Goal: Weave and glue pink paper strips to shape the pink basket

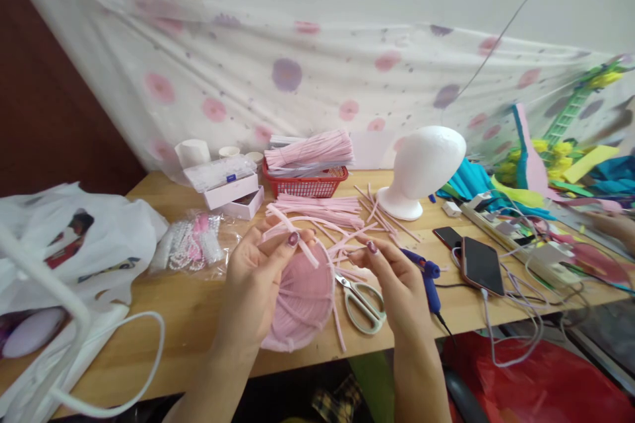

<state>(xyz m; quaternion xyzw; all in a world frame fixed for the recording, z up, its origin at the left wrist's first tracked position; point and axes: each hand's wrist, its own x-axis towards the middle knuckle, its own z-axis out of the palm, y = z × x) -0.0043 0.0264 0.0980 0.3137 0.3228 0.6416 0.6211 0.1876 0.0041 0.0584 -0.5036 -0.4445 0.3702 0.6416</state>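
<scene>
My left hand [258,277] holds up a round pink piece [302,301] wound with pink strips, and its thumb and fingers pinch a pink strip [297,238] at the top edge. My right hand [391,281] is closed in a pinch on the other end of a thin pink strip [347,248] running from that piece. Both hands hover above the front of the wooden table [193,310]. White-handled scissors [362,301] lie just under my right hand.
A red basket [305,185] of pink strips stands behind, with loose strips [322,208] in front. A white foam head [421,168], a blue glue gun [426,277], two phones [479,264], a power strip [506,231] and cables lie right. White bags [74,238] sit left.
</scene>
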